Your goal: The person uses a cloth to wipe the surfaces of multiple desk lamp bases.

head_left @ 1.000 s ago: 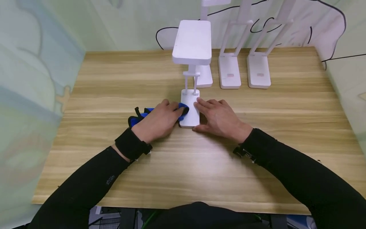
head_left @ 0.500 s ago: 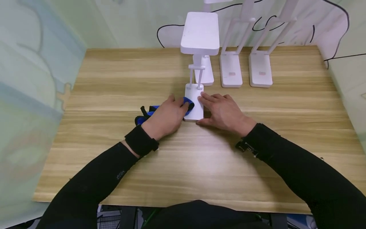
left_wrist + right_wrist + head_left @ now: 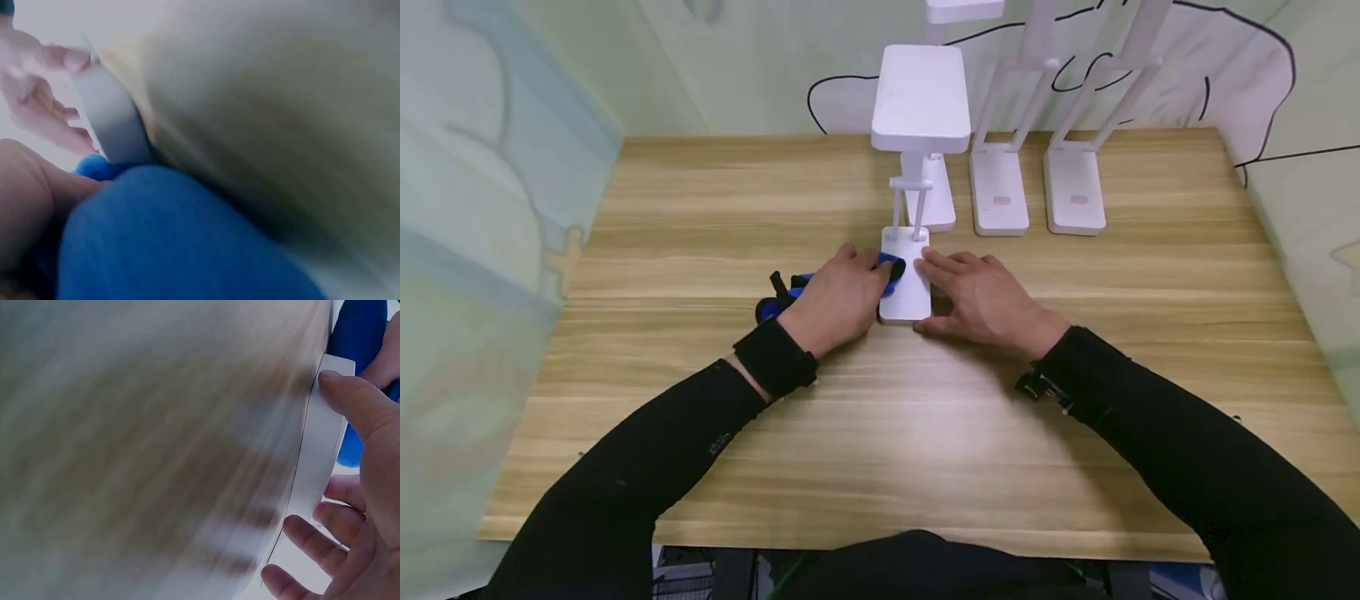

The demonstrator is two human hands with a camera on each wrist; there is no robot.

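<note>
A white desk lamp (image 3: 907,305) stands in the middle of the table, its flat rectangular head above and behind its base. My left hand (image 3: 837,302) grips a blue cloth (image 3: 769,309) with black edging and presses a fold of it onto the left part of the base. In the left wrist view the cloth (image 3: 169,237) fills the lower middle. From the right side, my right hand (image 3: 988,302) holds the base, thumb at the front corner and fingertips reaching the top. The right wrist view shows the thumb and fingers along the base's side wall (image 3: 312,440).
Behind it, three more white desk lamps stand near the back edge: one partly hidden (image 3: 937,204), one in the middle (image 3: 1000,187) and one at the right (image 3: 1075,187). Printed walls enclose the wooden table (image 3: 700,208) at the back and sides.
The lamp has shifted slightly right and back, with both hands moving along with it. The cloth fold sits a little farther back on the base than before.
</note>
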